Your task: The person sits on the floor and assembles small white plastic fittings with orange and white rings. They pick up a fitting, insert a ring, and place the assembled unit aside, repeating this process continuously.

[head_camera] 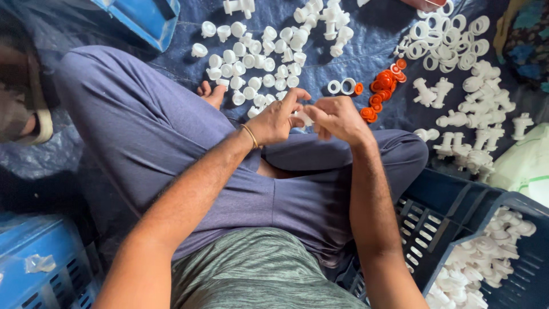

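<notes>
1. My left hand (pixel 276 121) and right hand (pixel 337 117) meet above my crossed legs, both pinching one small white plastic part (pixel 303 119) between their fingertips.
2. The part sits between the hands, nearer my left fingers; its long axis seems to run left to right, though fingers hide most of it.
3. White caps (pixel 251 68) lie on the blue sheet (pixel 377 40) ahead, orange rings (pixel 380 91) to the right.
</notes>
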